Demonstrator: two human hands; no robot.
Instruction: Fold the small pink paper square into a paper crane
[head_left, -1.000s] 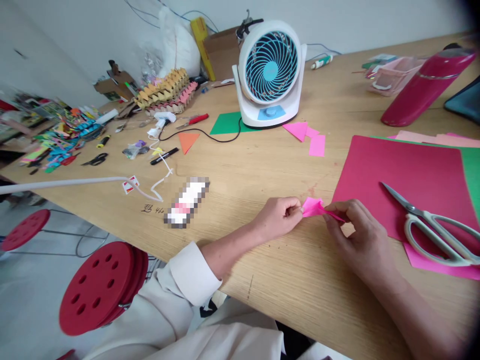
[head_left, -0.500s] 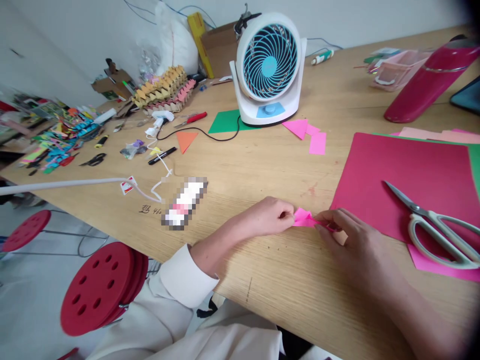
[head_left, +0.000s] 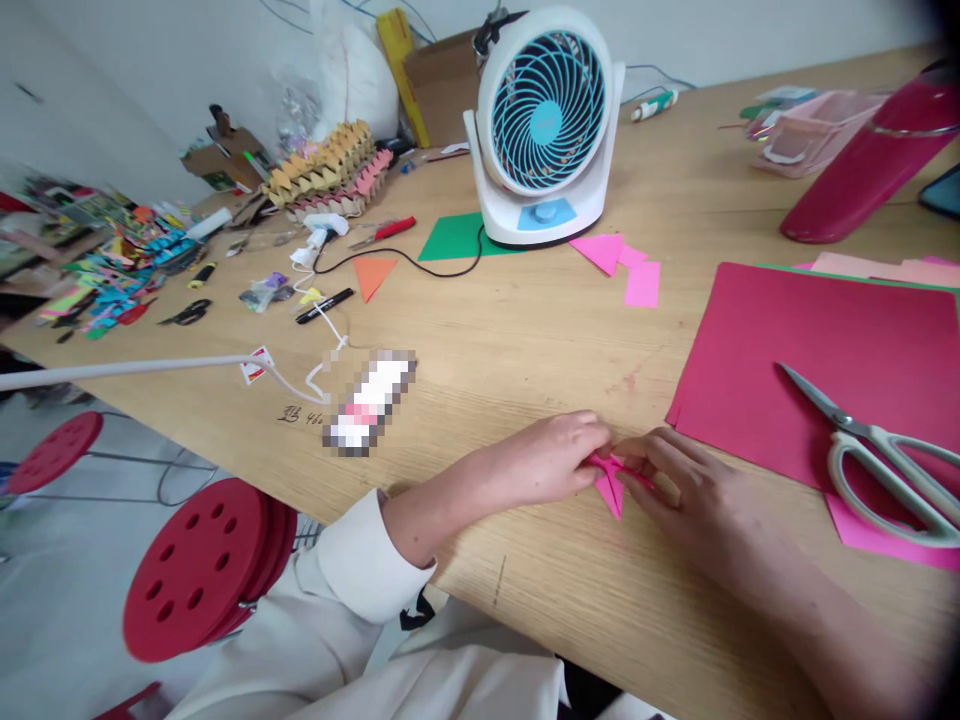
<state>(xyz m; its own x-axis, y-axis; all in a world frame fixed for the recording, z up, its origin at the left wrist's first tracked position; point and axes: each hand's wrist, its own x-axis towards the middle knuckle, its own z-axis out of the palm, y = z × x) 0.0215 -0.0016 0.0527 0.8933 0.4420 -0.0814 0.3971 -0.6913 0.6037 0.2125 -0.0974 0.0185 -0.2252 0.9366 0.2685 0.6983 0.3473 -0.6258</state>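
A small folded piece of bright pink paper (head_left: 611, 486) is pinched between my two hands, just above or on the wooden table, with one pointed flap aimed toward me. My left hand (head_left: 559, 455) grips its left side with fingers curled. On its right side, my right hand (head_left: 686, 485) pinches a narrow folded edge between thumb and fingers. Part of the paper is hidden behind my fingers. Right of my right hand lies a dark red sheet (head_left: 787, 330), with white-handled scissors (head_left: 862, 430) resting open on it.
A white and blue fan (head_left: 546, 125) stands at the back, with pink paper pieces (head_left: 643, 284) before it. A phone (head_left: 371, 400) lies left of my hands. A magenta bottle (head_left: 862, 170) lies tilted at right. Red stools (head_left: 195, 570) stand below the table's left edge.
Both hands have moved slightly down and nearer to me with the pink paper. The paper now shows a pointed flap facing me, where before it was a crumpled-looking strip.
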